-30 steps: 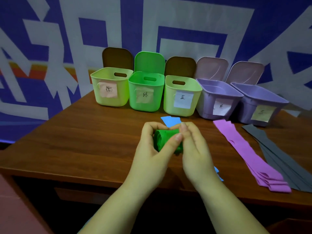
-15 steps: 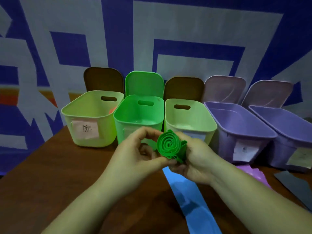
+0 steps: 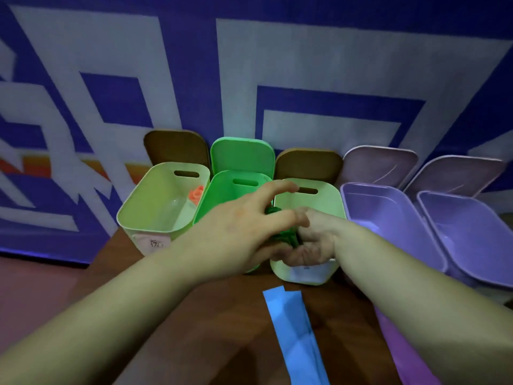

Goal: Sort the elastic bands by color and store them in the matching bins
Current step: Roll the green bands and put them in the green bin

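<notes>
A rolled green elastic band (image 3: 281, 235) sits between my two hands, above the near rims of the bright green bin (image 3: 222, 187) and the pale green bin (image 3: 330, 201) to its right. My right hand (image 3: 312, 241) curls around the roll from the right. From the left, my left hand (image 3: 241, 226) reaches over it with fingers stretched out, touching the roll. Most of the roll is hidden by the hands. A flat blue band (image 3: 294, 329) lies on the wooden table (image 3: 194, 315) in front of the bins, and a purple band (image 3: 402, 354) lies to its right.
Several open bins stand in a row against the blue and white wall. The left pale green bin (image 3: 133, 209) holds an orange roll (image 3: 196, 194). Two purple bins (image 3: 388, 218) (image 3: 472, 229) stand at the right. Raised lids lean behind each bin.
Both hands have carried the green roll forward from above the table to over the bins. My left hand's fingers have spread. The view has moved closer to the bins.
</notes>
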A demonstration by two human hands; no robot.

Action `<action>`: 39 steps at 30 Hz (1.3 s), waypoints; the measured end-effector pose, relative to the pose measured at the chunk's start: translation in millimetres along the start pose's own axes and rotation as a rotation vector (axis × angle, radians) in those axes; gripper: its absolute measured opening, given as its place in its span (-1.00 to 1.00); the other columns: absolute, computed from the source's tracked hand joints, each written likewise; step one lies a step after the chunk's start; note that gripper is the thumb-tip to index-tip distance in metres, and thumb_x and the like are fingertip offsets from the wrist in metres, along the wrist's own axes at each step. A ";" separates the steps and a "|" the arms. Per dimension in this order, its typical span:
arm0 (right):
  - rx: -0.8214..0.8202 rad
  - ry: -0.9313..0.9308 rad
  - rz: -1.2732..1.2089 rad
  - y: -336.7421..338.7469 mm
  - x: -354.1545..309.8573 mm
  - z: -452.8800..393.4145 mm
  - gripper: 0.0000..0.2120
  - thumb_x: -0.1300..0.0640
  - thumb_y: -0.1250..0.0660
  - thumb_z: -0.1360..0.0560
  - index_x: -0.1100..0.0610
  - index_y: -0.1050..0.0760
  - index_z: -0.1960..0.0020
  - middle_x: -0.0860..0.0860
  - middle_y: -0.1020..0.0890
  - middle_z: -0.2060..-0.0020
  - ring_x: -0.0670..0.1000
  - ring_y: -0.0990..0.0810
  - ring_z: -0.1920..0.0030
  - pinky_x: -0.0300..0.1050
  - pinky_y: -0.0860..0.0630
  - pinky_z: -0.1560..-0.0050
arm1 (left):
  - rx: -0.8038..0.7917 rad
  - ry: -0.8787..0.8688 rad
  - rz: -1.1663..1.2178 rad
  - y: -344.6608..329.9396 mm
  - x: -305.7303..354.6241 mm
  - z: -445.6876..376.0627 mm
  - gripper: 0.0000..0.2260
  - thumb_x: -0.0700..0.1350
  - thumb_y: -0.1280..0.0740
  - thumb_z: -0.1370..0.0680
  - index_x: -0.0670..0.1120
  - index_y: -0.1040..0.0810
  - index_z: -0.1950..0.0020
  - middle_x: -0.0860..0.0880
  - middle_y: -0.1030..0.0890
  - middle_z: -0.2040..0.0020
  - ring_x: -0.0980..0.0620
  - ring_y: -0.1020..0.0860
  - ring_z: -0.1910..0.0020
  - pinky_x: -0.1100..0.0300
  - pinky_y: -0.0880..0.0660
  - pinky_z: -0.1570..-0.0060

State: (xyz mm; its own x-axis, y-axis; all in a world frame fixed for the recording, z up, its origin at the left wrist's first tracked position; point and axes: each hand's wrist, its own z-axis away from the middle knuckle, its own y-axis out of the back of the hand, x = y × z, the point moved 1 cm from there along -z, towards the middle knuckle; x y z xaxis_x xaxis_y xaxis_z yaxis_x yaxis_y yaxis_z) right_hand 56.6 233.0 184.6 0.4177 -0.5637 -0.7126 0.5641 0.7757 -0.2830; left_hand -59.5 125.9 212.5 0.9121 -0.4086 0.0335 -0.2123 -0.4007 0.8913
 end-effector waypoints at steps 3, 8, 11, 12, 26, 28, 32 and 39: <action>-0.116 -0.048 -0.012 -9.7 -21.7 8.3 -0.80 0.16 -0.15 -0.32 0.20 -0.47 0.40 0.05 -0.43 0.54 -0.08 -0.38 0.60 -0.41 -0.08 0.60 | -0.018 0.015 0.014 18.4 -5.9 -8.7 -0.70 0.16 -0.20 -0.48 0.08 -0.49 -0.14 -0.06 -0.41 -0.32 0.03 -0.53 -0.10 0.33 -0.38 0.22; -0.441 -0.202 -0.048 -12.2 -41.1 -2.9 -0.85 0.23 -0.52 -0.22 0.21 -0.54 0.34 0.08 -0.50 0.45 -0.06 -0.46 0.52 -0.40 -0.20 0.60 | -0.036 0.058 0.282 36.2 -18.6 -15.6 -0.77 0.12 -0.23 -0.49 0.10 -0.46 -0.10 0.11 -0.38 -0.23 0.27 -0.43 0.05 0.16 -0.51 0.11; -0.516 -0.272 -0.020 -12.2 -45.8 -14.5 -0.77 0.22 -0.57 -0.21 0.22 -0.52 0.29 0.09 -0.49 0.43 -0.04 -0.47 0.51 -0.37 -0.29 0.62 | -0.052 0.030 0.235 41.5 -23.9 -15.3 -0.78 0.11 -0.22 -0.50 0.08 -0.48 -0.09 0.10 -0.39 -0.23 0.12 -0.52 0.15 0.10 -0.53 0.20; -0.529 -0.274 0.023 -13.2 -47.4 -16.6 -0.74 0.18 -0.59 -0.18 0.21 -0.52 0.31 0.07 -0.49 0.44 -0.07 -0.46 0.51 -0.39 -0.29 0.62 | -0.056 0.006 0.198 42.5 -25.3 -14.5 -0.78 0.09 -0.21 -0.50 0.08 -0.46 -0.10 0.09 -0.38 -0.24 0.09 -0.53 0.18 0.13 -0.52 0.23; -0.409 -0.339 0.114 -0.5 -59.8 -52.5 -0.80 0.07 -0.38 -0.32 0.21 -0.53 0.32 0.03 -0.51 0.44 -0.16 -0.41 0.57 -0.45 -0.25 0.66 | -0.232 0.151 0.484 24.1 -73.0 -19.4 -0.74 -0.17 -0.48 -0.42 0.06 -0.63 -0.06 0.14 -0.45 -0.10 0.37 -0.42 -0.01 0.49 -0.36 -0.01; -0.261 -0.303 0.117 0.7 -59.4 -56.3 -0.68 -0.01 -0.15 -0.51 0.21 -0.47 0.24 0.04 -0.51 0.45 -0.16 -0.40 0.59 -0.44 -0.27 0.66 | -0.219 0.191 0.490 18.3 -78.1 -20.4 -0.73 -0.23 -0.47 -0.42 0.04 -0.63 -0.06 0.13 -0.46 -0.09 0.32 -0.44 -0.01 0.47 -0.39 -0.02; 0.048 -0.095 0.279 5.2 -57.2 -63.4 -0.50 -0.22 0.02 -0.61 0.13 -0.51 0.02 0.10 -0.65 0.19 -0.04 -0.62 0.42 -0.30 -0.48 0.51 | -0.191 0.319 0.503 0.1 -91.4 -15.9 -0.71 -0.22 -0.46 -0.43 0.06 -0.61 -0.09 0.12 -0.45 -0.10 0.20 -0.48 -0.05 0.41 -0.44 -0.07; 0.530 0.459 1.065 39.2 -57.8 -75.2 -0.68 -0.04 -0.28 -0.55 0.01 -0.46 -0.27 -0.02 -0.56 -0.11 -0.02 -0.54 -0.06 -0.12 -0.46 -0.06 | -0.182 0.541 0.406 -41.8 -122.8 -13.2 -0.69 -0.11 -0.48 -0.42 0.08 -0.59 -0.14 0.13 -0.43 -0.05 0.15 -0.43 0.02 0.50 -0.29 0.04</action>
State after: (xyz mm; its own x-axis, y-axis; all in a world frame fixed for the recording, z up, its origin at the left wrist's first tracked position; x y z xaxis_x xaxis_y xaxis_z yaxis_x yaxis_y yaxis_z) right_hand 1.0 317.4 166.4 0.6134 0.4966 -0.6142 0.3620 0.5143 0.7774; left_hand -158.0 203.7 177.1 0.8295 -0.0128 0.5583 -0.5544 -0.1395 0.8205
